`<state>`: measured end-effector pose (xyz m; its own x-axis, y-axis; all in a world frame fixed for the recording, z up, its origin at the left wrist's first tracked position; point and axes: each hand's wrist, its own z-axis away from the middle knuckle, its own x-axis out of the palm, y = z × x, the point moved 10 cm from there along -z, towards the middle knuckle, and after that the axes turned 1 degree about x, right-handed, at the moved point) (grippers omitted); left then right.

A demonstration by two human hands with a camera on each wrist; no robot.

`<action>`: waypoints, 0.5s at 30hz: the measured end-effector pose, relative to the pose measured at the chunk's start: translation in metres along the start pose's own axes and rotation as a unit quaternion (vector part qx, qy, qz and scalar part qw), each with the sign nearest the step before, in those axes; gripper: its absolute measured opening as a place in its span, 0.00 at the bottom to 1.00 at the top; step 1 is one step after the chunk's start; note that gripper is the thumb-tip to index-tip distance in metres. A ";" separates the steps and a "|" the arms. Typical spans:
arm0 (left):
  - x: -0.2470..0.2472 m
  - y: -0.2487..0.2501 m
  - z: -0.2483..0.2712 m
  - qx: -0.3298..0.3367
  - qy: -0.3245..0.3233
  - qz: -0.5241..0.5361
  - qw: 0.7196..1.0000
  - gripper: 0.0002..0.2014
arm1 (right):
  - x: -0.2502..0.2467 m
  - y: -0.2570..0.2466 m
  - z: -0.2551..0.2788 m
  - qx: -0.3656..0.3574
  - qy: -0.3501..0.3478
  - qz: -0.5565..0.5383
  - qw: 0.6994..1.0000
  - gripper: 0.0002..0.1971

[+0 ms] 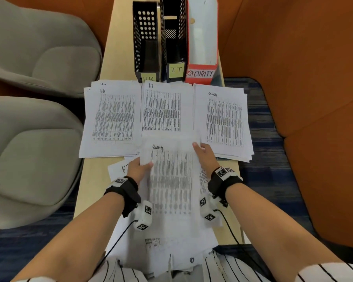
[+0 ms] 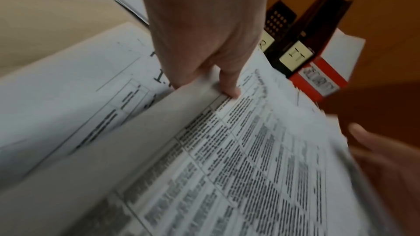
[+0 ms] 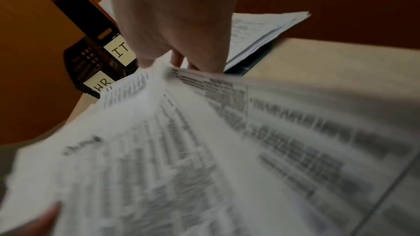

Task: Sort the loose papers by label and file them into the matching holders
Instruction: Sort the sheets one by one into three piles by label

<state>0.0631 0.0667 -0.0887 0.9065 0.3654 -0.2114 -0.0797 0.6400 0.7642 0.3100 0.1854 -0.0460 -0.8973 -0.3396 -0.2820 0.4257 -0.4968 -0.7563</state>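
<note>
A printed sheet headed "Security" (image 1: 171,176) is lifted above the loose stack (image 1: 163,247) near my lap. My left hand (image 1: 140,166) pinches its left edge, thumb on top (image 2: 229,85). My right hand (image 1: 204,153) grips its right edge (image 3: 181,64). Beyond it lie three sorted piles: HR (image 1: 112,119), IT (image 1: 163,108) and Security (image 1: 224,121). At the table's far end stand the black HR holder (image 1: 146,41), the black IT holder (image 1: 175,37) and the red Security holder (image 1: 202,37).
The narrow wooden table (image 1: 92,180) runs away from me. Two grey chairs (image 1: 33,151) stand to its left and an orange sofa (image 1: 314,98) to its right. Another sheet (image 1: 118,167) pokes out under my left hand.
</note>
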 end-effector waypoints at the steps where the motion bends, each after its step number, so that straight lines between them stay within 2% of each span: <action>1: -0.007 0.006 -0.003 0.003 0.012 0.008 1.000 0.18 | -0.003 -0.002 0.003 0.002 -0.010 0.011 1.000 0.29; 3: -0.019 0.023 -0.004 0.010 0.036 0.045 0.998 0.29 | 0.001 0.002 0.005 0.009 -0.042 0.024 0.999 0.32; 6: -0.013 0.037 -0.001 0.001 0.029 0.085 0.996 0.35 | 0.011 0.010 0.008 -0.002 -0.056 0.032 0.998 0.39; 7: -0.003 0.033 0.001 -0.013 0.000 0.064 0.998 0.33 | 0.017 0.012 0.009 -0.006 -0.067 0.041 0.997 0.42; 8: 0.010 0.033 0.006 -0.013 -0.038 0.028 0.999 0.28 | 0.022 0.015 0.010 -0.005 -0.080 0.055 0.995 0.44; 9: 0.019 0.034 0.011 0.001 -0.065 -0.007 0.998 0.21 | 0.024 0.019 0.011 0.002 -0.089 0.063 0.994 0.46; 10: 0.024 0.036 0.013 0.020 -0.075 -0.018 0.997 0.18 | 0.024 0.020 0.010 0.005 -0.091 0.060 0.994 0.46; 13: 0.012 0.056 0.014 0.060 -0.015 0.050 0.997 0.19 | 0.009 0.022 0.002 0.002 -0.047 0.023 0.999 0.39; 15: -0.008 0.061 0.002 0.049 0.039 0.137 0.989 0.20 | 0.000 0.022 -0.002 0.000 -0.035 0.004 0.999 0.33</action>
<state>0.0520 0.1016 -0.0393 0.8211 0.5699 -0.0317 -0.2742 0.4425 0.8538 0.3194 0.1767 -0.0636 -0.8836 -0.3985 -0.2457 0.4326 -0.4940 -0.7543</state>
